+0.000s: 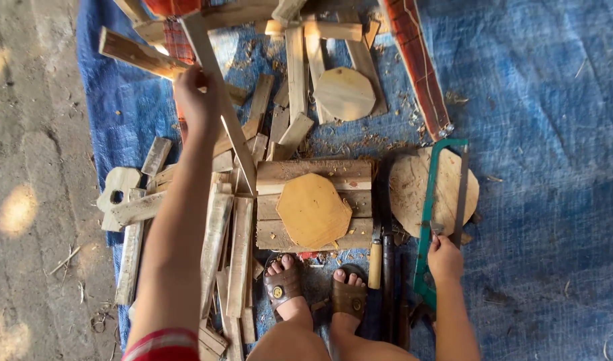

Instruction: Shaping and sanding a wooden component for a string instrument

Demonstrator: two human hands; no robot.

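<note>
Over the scrap pile, left hand grips a long strip; right hand grips the green saw beside open tarp.

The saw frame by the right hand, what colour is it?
Green: the saw frame has a teal-green painted bow, held by the right hand. It shows best in the head view.

It was a makeshift outdoor woodworking spot, set straight on the ground. A blue tarp covered the dirt floor, strewn with offcut wooden slats, shavings and roughly cut round boards. A green-framed hacksaw lay among them, and sunlight dappled the bare earth.
</note>
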